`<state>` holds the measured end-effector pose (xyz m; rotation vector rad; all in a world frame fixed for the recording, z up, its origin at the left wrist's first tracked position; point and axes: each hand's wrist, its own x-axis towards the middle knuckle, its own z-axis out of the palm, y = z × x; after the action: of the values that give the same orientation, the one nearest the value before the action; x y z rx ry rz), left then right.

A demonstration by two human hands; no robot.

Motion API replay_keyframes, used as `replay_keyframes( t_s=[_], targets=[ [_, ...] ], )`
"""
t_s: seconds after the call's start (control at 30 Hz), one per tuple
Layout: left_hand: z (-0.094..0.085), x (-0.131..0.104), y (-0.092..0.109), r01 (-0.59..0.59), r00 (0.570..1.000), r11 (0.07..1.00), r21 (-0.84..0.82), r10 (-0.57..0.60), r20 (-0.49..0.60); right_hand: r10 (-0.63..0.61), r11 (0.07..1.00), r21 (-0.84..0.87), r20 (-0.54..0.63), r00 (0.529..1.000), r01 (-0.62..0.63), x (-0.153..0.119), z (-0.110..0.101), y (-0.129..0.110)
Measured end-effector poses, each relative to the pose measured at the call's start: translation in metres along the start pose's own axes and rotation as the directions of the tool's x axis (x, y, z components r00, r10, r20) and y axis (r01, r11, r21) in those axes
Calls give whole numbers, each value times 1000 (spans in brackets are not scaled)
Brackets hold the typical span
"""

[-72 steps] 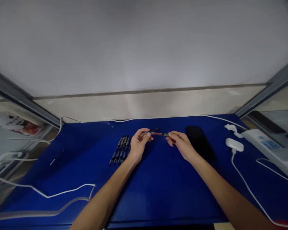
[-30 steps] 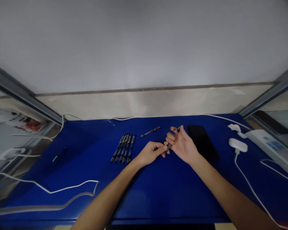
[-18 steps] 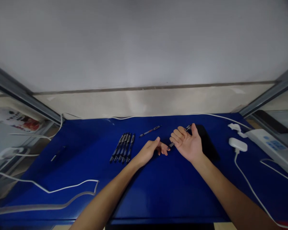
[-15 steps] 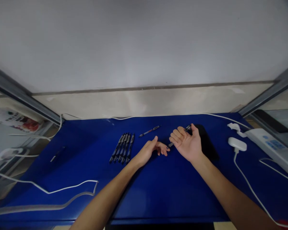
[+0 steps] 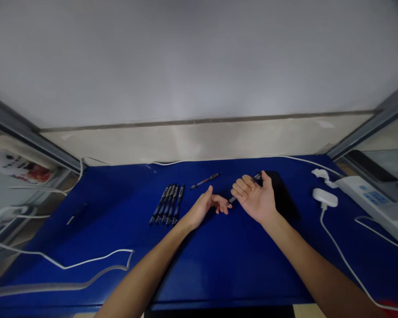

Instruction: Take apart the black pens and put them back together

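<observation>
My right hand (image 5: 254, 195), palm up, grips a dark pen (image 5: 232, 200) between its thumb and fingers, with the pen slanting down to the left. At the pen's lower tip are the fingertips of my left hand (image 5: 208, 206); its thumb points up and its fingers are apart. Several black pens (image 5: 168, 204) lie side by side left of my left hand. Behind my hands, a single pen (image 5: 205, 180) rests at an angle on the blue table (image 5: 199, 274).
A black flat object (image 5: 283, 196) lies behind my right hand. On the right are a white charger (image 5: 325, 198), crumpled tissue (image 5: 324, 177) and a power strip (image 5: 373, 198). White cables (image 5: 99, 257) cross the left side, near another pen (image 5: 77, 214).
The whole view has shifted slightly. Both hands keep nearly the same pose, and the pen stays in my right hand.
</observation>
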<state>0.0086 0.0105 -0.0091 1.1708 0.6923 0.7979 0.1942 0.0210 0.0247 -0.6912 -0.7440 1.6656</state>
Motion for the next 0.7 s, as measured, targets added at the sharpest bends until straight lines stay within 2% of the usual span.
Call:
replay_keyframes(
  t_s=[0.2, 0.57, 0.7],
  targets=[
    [0, 0, -1, -1, 1000, 1000, -19, 1, 5, 27, 992, 124, 32, 999, -31, 0, 0, 0],
    [0, -1, 0, -7, 1000, 1000, -19, 8, 7, 61, 986, 153, 14, 998, -63, 0, 1, -1],
    [0, -1, 0, -13, 1000, 1000, -16, 13, 7, 92, 952, 291, 41, 995, -100, -1, 2, -2]
  ],
)
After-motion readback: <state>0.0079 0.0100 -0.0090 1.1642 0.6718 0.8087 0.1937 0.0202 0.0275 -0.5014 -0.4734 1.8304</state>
